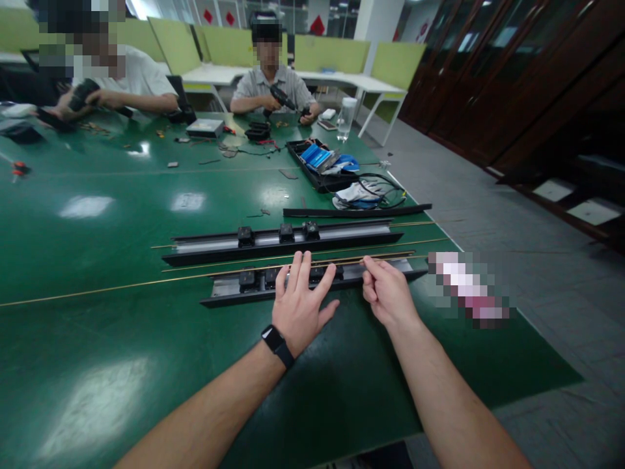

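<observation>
My left hand, with a black watch on the wrist, lies with fingers spread over the nearer black channel. Its fingertips reach a long thin brass-coloured rod along the channel's far edge; I cannot tell whether they press on it. My right hand pinches that rod between thumb and fingers near its right end. Several small black blocks sit inside this channel, some partly hidden by my left hand. A second black channel with three black blocks lies just behind, and another thin rod runs between the two.
Farther back are a black strip, gloves with a cable, and a black tray holding blue items. Two people sit across the green table with power drills. A clear bottle stands near the right edge.
</observation>
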{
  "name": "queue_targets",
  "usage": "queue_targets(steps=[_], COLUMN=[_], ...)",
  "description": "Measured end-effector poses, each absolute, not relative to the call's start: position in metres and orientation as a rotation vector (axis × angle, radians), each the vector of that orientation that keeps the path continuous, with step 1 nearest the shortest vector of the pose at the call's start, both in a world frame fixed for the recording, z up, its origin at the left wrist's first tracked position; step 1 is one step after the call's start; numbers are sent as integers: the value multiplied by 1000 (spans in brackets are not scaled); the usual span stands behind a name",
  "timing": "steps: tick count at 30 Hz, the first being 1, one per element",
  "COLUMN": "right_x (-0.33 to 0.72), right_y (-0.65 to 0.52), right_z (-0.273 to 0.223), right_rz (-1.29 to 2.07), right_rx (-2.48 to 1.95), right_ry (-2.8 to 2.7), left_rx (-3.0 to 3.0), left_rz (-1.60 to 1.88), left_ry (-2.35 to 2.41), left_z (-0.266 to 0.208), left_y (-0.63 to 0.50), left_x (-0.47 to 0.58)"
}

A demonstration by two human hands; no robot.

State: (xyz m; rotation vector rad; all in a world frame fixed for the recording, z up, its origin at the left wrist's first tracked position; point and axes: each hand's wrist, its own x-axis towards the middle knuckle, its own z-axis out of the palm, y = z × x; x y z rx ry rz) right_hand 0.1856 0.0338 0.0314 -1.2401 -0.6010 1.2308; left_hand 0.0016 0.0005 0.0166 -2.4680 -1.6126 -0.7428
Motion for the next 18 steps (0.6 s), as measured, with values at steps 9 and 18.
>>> queue_targets(steps=[9, 18], right_x=[187, 186], right_y=[34, 33], right_z=[30, 31], right_rz=[1242, 1243], right_rx=[-1245, -1254], right_ry=[-608, -610], left_rx=[-2470, -2485], left_rz=[-751, -730], left_ry=[-1601, -1602], left_z=[17, 17], left_y=[1, 1], left_x=[1, 1])
